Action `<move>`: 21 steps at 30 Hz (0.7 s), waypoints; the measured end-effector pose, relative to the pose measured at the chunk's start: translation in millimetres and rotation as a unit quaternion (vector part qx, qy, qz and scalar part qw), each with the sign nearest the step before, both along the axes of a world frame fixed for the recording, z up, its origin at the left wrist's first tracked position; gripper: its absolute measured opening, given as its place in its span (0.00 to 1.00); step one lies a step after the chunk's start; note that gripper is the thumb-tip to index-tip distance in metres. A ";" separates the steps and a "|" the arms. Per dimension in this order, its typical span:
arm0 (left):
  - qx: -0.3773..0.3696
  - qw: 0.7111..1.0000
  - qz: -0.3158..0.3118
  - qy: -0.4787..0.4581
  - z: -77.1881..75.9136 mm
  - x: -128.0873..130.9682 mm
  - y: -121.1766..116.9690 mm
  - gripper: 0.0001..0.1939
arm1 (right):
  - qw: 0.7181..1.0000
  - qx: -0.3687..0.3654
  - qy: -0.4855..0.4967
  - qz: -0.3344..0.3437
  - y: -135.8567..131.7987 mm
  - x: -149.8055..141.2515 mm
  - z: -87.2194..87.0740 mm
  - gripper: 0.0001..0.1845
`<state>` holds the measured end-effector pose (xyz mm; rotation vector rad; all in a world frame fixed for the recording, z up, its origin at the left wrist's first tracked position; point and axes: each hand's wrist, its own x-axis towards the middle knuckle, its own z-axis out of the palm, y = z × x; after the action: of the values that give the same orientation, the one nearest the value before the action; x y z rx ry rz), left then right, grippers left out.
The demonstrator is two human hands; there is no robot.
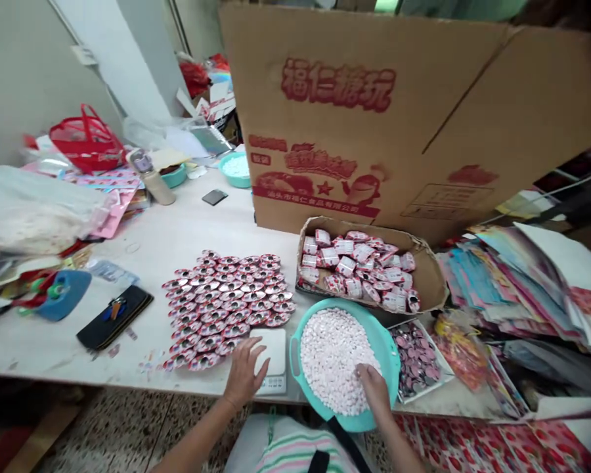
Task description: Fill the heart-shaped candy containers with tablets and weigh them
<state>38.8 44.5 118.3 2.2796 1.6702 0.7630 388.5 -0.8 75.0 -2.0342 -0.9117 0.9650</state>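
Note:
My left hand (246, 371) is open, fingers spread, over the left edge of a small white digital scale (270, 355). Beside it, many small red-and-white packets (229, 295) stand in tight rows with their open tops upward. My right hand (373, 387) reaches into a turquoise plastic basin (389, 348) at the table's front edge. Its fingers are drawn together among small white candies (335, 355), and the fingertips are partly hidden. Behind the basin, a cut-down cardboard tray (431, 289) holds filled packets (359, 263) lying loosely.
A large cardboard carton (398, 131) rises behind the tray. To the right are a box of pinkish discs (414, 358) and stacked printed sheets (512, 282). A black pouch (115, 318), a tumbler (152, 180) and a red bag (88, 144) lie leftward.

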 end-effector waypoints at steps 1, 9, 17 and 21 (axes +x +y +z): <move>0.012 1.000 -0.021 -0.003 6.6 20.2 11.8 0.13 | 0.999 0.015 -0.033 0.040 5.3 3.6 1.8 0.21; 0.038 0.991 -0.128 -0.008 52.0 153.0 137.7 0.08 | 0.938 0.117 -0.191 0.265 40.0 26.2 -2.8 0.12; -0.172 0.952 -0.113 0.225 8.2 267.8 270.5 0.16 | 0.930 0.057 -0.203 0.301 32.2 33.9 -35.9 0.21; -0.232 0.928 -0.095 0.275 -29.2 292.1 288.7 0.26 | 0.930 0.044 -0.181 0.318 31.8 33.0 -31.4 0.21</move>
<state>330.9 333.2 89.1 2.3568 1.5597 -0.3269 421.6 31.0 43.6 -1.8971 -1.8570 0.8464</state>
